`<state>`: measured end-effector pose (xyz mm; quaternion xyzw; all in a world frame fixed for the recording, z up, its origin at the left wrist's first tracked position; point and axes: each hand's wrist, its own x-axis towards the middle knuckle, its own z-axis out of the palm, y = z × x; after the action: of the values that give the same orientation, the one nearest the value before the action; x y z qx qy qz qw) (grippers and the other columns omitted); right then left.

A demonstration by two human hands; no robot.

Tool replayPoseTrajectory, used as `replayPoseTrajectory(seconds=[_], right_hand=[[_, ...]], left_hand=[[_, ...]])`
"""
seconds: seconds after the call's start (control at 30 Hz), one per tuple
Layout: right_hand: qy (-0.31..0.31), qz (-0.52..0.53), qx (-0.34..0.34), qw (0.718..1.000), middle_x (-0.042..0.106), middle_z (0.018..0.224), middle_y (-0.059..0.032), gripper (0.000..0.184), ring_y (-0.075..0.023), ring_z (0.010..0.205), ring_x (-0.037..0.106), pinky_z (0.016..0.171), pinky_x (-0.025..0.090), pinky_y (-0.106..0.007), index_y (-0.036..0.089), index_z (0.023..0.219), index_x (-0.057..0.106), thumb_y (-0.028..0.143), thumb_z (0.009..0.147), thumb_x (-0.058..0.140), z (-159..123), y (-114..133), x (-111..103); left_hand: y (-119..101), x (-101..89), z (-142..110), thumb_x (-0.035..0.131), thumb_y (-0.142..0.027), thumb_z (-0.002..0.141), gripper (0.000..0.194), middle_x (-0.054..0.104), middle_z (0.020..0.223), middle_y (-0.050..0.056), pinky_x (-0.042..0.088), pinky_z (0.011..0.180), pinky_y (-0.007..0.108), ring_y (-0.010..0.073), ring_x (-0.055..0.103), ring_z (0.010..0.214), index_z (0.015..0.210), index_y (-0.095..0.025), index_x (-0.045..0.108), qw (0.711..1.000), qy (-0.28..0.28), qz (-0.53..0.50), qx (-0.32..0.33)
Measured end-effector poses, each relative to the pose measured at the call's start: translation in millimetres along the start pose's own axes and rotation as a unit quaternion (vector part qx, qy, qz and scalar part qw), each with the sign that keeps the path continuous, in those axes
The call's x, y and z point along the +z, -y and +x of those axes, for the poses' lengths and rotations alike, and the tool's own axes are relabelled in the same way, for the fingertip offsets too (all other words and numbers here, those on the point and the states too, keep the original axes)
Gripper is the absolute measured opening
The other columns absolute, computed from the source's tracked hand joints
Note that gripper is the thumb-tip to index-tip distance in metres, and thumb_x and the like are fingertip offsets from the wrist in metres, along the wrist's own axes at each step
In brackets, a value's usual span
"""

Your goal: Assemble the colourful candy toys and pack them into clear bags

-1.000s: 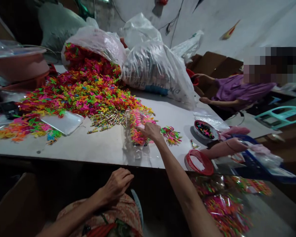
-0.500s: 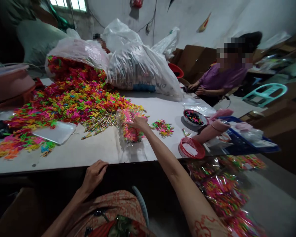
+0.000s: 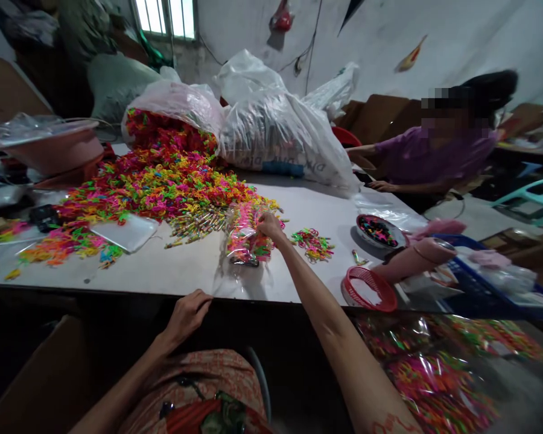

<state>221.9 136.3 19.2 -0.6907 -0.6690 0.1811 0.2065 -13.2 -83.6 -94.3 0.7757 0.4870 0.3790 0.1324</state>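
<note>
My right hand (image 3: 269, 226) reaches over the table with its fingers pinched at the upper right side of a clear plastic bag (image 3: 247, 244). Pink, yellow and green plastic pieces fill this bag, which lies flat on the table. Its fingertips are partly hidden, so the exact grip is hard to see. Close by on the right is a small pile of colourful looped pieces (image 3: 314, 244). Curled and closed, my left hand (image 3: 190, 314) rests at the table's front edge with nothing visible in it. Left of the bag lie thin gold-coloured sticks (image 3: 196, 226).
A big heap of bright pieces (image 3: 163, 187) spills from a sack on the left. Flat clear bags (image 3: 129, 232) lie before it. At right stand a bowl (image 3: 376, 232), a red basket (image 3: 366, 289) and a pink bottle (image 3: 416, 259). Another person (image 3: 438, 150) sits at the far right.
The view has swung left, so things appear further right. My right hand stays at the bag, its fingers drawn more tightly together. The other person's arm now stretches toward the red container.
</note>
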Motion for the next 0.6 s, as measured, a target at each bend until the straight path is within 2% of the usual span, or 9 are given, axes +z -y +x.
replayPoseTrajectory(seconds=[0.1, 0.2, 0.3, 0.37, 0.43, 0.5, 0.53, 0.6], right_hand=[[-0.016, 0.078, -0.002, 0.997, 0.06, 0.061, 0.0007, 0.022, -0.0136, 0.058, 0.055, 0.054, 0.038, -0.022, 0.015, 0.078, 0.065, 0.008, 0.062, 0.051, -1.1, 8.6, -0.8], [-0.019, 0.167, 0.001, 0.986, 0.048, 0.049, 0.0051, 0.013, -0.0095, 0.048, 0.045, 0.047, 0.034, -0.02, 0.015, 0.068, 0.059, 0.008, 0.062, 0.049, -7.9, 26.8, -8.4], [-0.046, 0.251, 0.036, 0.966, 0.041, 0.045, 0.0082, 0.01, -0.0062, 0.044, 0.04, 0.043, 0.031, -0.016, 0.016, 0.062, 0.052, 0.008, 0.065, 0.049, -30.5, 38.3, -23.1], [-0.084, 0.308, 0.066, 0.945, 0.045, 0.048, 0.0098, 0.008, -0.0047, 0.044, 0.042, 0.044, 0.034, -0.014, 0.018, 0.065, 0.05, 0.01, 0.069, 0.05, -55.8, 30.6, -37.4], [-0.124, 0.481, 0.04, 0.867, 0.045, 0.048, 0.0119, 0.007, -0.0039, 0.041, 0.038, 0.041, 0.032, -0.014, 0.02, 0.07, 0.05, 0.014, 0.07, 0.053, -93.7, 9.8, -55.1], [-0.175, 0.583, 0.025, 0.793, 0.048, 0.053, 0.0114, 0.011, -0.0034, 0.04, 0.036, 0.037, 0.029, -0.014, 0.021, 0.072, 0.051, 0.018, 0.066, 0.06, -148.4, -16.2, -74.7], [-0.208, 0.604, 0.033, 0.768, 0.049, 0.056, 0.0106, 0.014, -0.0031, 0.04, 0.035, 0.036, 0.028, -0.015, 0.021, 0.072, 0.052, 0.02, 0.064, 0.064, -181.1, -28.7, -84.5], [-0.278, 0.605, 0.074, 0.742, 0.05, 0.058, 0.0098, 0.018, -0.0023, 0.039, 0.033, 0.034, 0.026, -0.015, 0.021, 0.072, 0.054, 0.023, 0.061, 0.068, -250.2, -52.7, -102.9]], left_hand=[[-4.3, 1.3, 10.8, 0.046, -0.02, 0.091, 0.021, 0.067, 0.077, 0.002, 0.05, 0.066, 0.022, 0.0123, 0.065, 0.069, 0.09, -0.02, 0.067, 1.0, -0.015, -0.024, -0.005], [-9.7, 0.5, 18.7, 0.047, -0.022, 0.09, 0.021, 0.068, 0.076, 0.002, 0.051, 0.065, 0.022, 0.0124, 0.066, 0.069, 0.09, -0.02, 0.067, 0.999, -0.029, -0.044, 0.01], [-12.9, -6.3, 16.9, 0.049, -0.027, 0.089, 0.02, 0.07, 0.078, 0.002, 0.054, 0.066, 0.023, 0.0134, 0.067, 0.07, 0.089, -0.02, 0.068, 0.997, -0.03, -0.066, 0.028], [-9.8, -13.6, 15.1, 0.052, -0.033, 0.088, 0.02, 0.072, 0.079, 0.001, 0.055, 0.067, 0.024, 0.0147, 0.068, 0.07, 0.088, -0.02, 0.068, 0.997, -0.013, -0.074, 0.028], [-2.1, -19.7, 18.8, 0.054, -0.039, 0.085, 0.022, 0.072, 0.076, 0.0, 0.055, 0.063, 0.024, 0.0158, 0.068, 0.068, 0.084, -0.022, 0.068, 0.997, 0.018, -0.074, 0.028], [6.2, -21.3, 28.0, 0.056, -0.046, 0.082, 0.024, 0.073, 0.077, -0.003, 0.055, 0.06, 0.025, 0.017, 0.069, 0.069, 0.085, -0.025, 0.068, 0.996, 0.062, -0.068, 0.015], [9.2, -20.0, 33.4, 0.055, -0.047, 0.082, 0.023, 0.074, 0.079, -0.005, 0.056, 0.059, 0.025, 0.0175, 0.07, 0.07, 0.086, -0.028, 0.068, 0.993, 0.093, -0.067, 0.001], [11.9, -14.0, 43.9, 0.054, -0.048, 0.083, 0.019, 0.074, 0.083, -0.011, 0.057, 0.06, 0.028, 0.0184, 0.071, 0.076, 0.089, -0.036, 0.067, 0.988, 0.143, -0.06, -0.025]])
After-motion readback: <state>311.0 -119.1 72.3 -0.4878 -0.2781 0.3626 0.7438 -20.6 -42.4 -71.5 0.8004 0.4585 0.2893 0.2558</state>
